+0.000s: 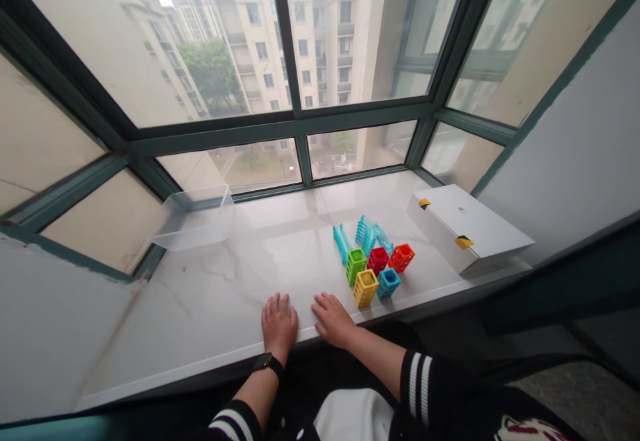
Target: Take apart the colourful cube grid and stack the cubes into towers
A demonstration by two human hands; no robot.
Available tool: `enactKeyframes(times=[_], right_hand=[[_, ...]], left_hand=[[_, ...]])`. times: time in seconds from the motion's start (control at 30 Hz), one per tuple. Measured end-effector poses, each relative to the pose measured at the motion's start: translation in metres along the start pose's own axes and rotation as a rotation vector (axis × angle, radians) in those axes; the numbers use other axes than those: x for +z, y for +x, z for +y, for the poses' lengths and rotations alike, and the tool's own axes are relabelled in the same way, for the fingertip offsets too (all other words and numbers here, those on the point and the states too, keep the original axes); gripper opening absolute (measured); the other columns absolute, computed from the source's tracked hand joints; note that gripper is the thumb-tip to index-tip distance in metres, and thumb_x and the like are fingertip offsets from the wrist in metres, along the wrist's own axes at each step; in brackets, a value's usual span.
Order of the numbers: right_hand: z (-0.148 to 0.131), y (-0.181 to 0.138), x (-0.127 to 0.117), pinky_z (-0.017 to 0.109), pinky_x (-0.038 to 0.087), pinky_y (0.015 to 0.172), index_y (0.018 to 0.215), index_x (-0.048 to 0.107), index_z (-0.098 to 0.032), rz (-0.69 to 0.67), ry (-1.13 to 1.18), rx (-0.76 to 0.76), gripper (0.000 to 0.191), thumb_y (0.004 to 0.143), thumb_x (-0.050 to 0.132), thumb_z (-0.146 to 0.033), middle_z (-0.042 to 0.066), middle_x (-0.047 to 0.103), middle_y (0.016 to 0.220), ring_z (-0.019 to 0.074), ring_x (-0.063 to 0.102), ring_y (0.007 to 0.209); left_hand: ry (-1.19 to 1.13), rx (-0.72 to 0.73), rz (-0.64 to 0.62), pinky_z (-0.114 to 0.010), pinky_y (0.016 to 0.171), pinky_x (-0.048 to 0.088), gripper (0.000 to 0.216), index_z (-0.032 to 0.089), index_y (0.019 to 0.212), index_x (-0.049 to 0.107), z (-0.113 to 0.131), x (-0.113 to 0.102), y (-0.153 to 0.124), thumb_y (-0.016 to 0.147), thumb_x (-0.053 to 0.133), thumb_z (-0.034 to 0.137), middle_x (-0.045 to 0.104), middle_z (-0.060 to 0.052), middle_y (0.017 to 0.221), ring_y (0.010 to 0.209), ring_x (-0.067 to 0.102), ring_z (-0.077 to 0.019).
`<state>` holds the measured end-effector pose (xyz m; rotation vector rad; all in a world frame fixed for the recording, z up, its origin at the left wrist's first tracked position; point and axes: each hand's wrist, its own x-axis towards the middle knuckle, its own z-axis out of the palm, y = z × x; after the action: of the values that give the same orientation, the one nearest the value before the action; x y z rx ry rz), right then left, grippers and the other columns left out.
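Note:
My left hand (279, 323) lies flat on the white marbled sill (225, 294) near its front edge, fingers stretched out and holding nothing. A little to its right, my right hand (333, 319) also rests on the surface, open, with its fingers pointing left. Nearest to the right hand stands a yellow hollow plastic block (366, 287). Around it are a green block (356, 266), a red block (377, 261), an orange block (401, 257) and a blue block (389, 283). Behind them lie translucent turquoise plastic pieces (367, 233), partly hidden by the blocks.
A clear plastic bin (197, 227) stands at the back left by the window. On the right sits a white box (470, 221) with yellow-and-black tabs. Dark green window frames (280, 127) bound the sill behind; white walls (570, 134) close the sides.

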<state>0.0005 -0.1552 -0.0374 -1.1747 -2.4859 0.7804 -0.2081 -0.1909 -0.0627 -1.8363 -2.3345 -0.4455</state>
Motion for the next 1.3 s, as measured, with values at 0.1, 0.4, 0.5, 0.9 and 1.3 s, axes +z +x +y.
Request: enactKeyframes(times=[0.1,0.4,0.5,0.9,1.3], right_hand=[[-0.021,-0.007,-0.026,0.045,0.049,0.116,0.130,0.073,-0.023,0.001,0.160,-0.092,0.041,0.090,0.072,-0.023,0.014,0.066,0.144,0.0289,0.061,0.134],[-0.029,-0.044,-0.178,0.046,0.052,0.105,0.122,0.072,-0.025,0.478,-0.043,-0.309,0.026,0.098,0.063,-0.019,0.009,0.072,0.114,0.0260,0.063,0.113],[-0.007,-0.050,-0.200,0.050,0.051,0.103,0.123,0.073,-0.023,0.362,-0.224,-0.111,0.029,0.094,0.072,-0.027,0.012,0.070,0.119,0.0308,0.062,0.115],[-0.008,-0.038,-0.202,0.049,0.051,0.102,0.136,0.070,-0.025,0.084,-0.388,-0.073,0.054,0.083,0.079,-0.014,0.013,0.072,0.119,0.0330,0.059,0.112],[-0.007,0.002,-0.083,0.040,0.053,0.104,0.128,0.064,-0.023,0.162,0.132,-0.020,0.047,0.085,0.073,-0.007,0.008,0.066,0.124,0.0247,0.064,0.116]], left_hand=[[0.009,-0.002,-0.001,-0.053,0.122,0.036,0.043,0.017,0.137,0.068,-0.001,0.001,0.000,0.098,0.051,0.027,0.060,-0.017,0.150,0.143,0.050,-0.0339],[0.040,0.007,-0.027,-0.052,0.124,0.034,0.044,0.015,0.138,0.067,-0.003,0.002,0.002,0.100,0.048,0.028,0.058,-0.017,0.152,0.144,0.049,-0.0341],[0.039,0.001,-0.043,-0.052,0.125,0.033,0.045,0.015,0.140,0.066,-0.001,0.000,0.003,0.101,0.048,0.028,0.057,-0.017,0.153,0.145,0.048,-0.0342],[-0.057,-0.026,-0.042,-0.055,0.125,0.032,0.045,0.016,0.138,0.067,0.001,0.001,0.000,0.099,0.049,0.028,0.057,-0.018,0.153,0.146,0.046,-0.0348],[-0.353,0.002,0.017,-0.054,0.127,0.031,0.055,0.018,0.156,0.048,-0.012,-0.002,-0.006,0.107,0.032,0.036,0.055,-0.015,0.158,0.147,0.047,-0.0288]])
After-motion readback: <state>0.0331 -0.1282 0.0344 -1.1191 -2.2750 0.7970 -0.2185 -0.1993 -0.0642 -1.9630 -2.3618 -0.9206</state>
